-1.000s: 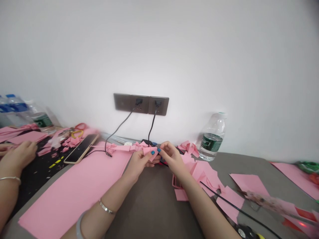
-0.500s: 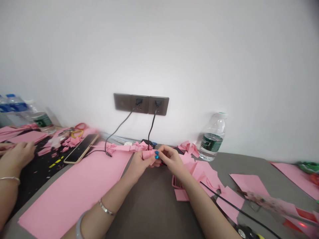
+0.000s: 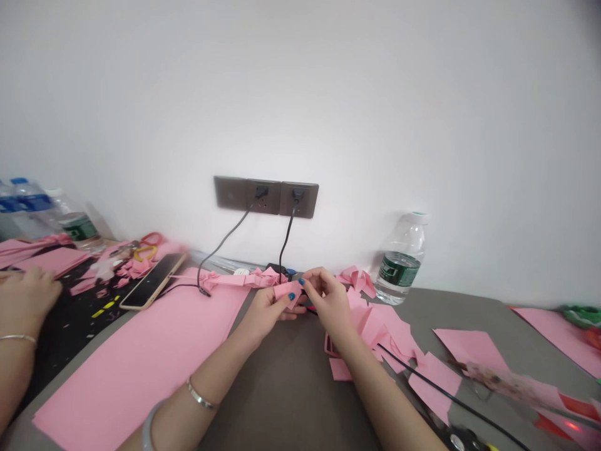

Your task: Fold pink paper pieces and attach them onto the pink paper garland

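Note:
Between my two hands, above the grey table [image 3: 291, 388], is a small folded piece of pink paper [image 3: 285, 289]. My left hand [image 3: 268, 311] pinches it, the thumb with its blue nail lying on top. At the paper's right edge my right hand [image 3: 328, 300] has thumb and fingers pressed together; it seems to grip the same piece, though the fingertips partly hide the contact. Left of my left forearm lies a long pink sheet [image 3: 141, 363]. Loose pink paper pieces [image 3: 385, 329] are heaped beside my right hand and wrist.
Against the wall stands a water bottle [image 3: 399, 263]. A phone [image 3: 153, 282] and yellow-handled scissors [image 3: 145, 252] lie to the left. Another person's hand [image 3: 30, 297] is at the far left. Two cables run from the wall sockets [image 3: 267, 196]; a black cable [image 3: 446, 393] crosses the right side.
My right thumb has moved slightly right and up, apart from the left thumb along the paper. The paper has turned a little. The other person's hand has shifted left.

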Demonstrator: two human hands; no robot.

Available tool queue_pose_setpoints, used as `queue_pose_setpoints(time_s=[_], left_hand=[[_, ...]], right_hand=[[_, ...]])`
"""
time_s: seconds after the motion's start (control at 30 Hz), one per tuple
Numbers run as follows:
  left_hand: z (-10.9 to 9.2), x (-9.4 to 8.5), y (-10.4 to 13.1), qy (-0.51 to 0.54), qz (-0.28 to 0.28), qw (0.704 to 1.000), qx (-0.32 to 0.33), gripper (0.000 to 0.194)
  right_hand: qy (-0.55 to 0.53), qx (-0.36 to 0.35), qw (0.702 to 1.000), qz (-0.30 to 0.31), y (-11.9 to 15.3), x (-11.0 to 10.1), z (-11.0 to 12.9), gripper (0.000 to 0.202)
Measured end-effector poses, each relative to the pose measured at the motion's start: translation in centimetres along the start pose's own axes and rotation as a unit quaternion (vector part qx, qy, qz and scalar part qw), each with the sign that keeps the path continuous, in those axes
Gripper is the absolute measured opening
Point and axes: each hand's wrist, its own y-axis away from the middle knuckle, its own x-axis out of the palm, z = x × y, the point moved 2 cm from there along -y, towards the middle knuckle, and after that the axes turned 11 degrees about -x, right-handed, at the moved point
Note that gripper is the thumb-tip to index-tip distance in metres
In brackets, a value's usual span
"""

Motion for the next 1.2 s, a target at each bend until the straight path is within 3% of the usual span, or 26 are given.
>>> queue_pose_setpoints(time_s=[0.17,0.47,0.67,0.87,1.03,1.2], left_hand=[[0.1,0.1,-0.1,0.023,0.012,0.999,0.028,0.029],[0.0,0.3,0.1,0.108,0.051,0.992,0.040,0.024],[-0.2,0.9,0.3,0.105,0.061,0.992,0.023,0.035],[-0.7,1.1,0.4,0.183,0.078,0.980,-0.001,0.021],[-1.1,1.0,0.5,0.200,0.119,0.973,0.006,0.037],[-1.0,1.1,0.6,0.180,0.105,0.978,0.010,0.039]], right_hand=[[0.085,-0.112,0.988,0.060,0.4,1.2,1.2,0.022],[0.097,-0.121,0.986,0.066,0.7,1.6,1.4,0.015],[0.098,-0.061,0.992,0.041,0.6,1.6,1.0,0.009],[0.137,-0.153,0.976,0.066,0.6,1.7,1.8,0.015],[0.156,-0.192,0.967,0.066,0.8,1.7,2.0,0.015],[0.161,-0.222,0.959,0.071,0.8,1.6,1.9,0.014]])
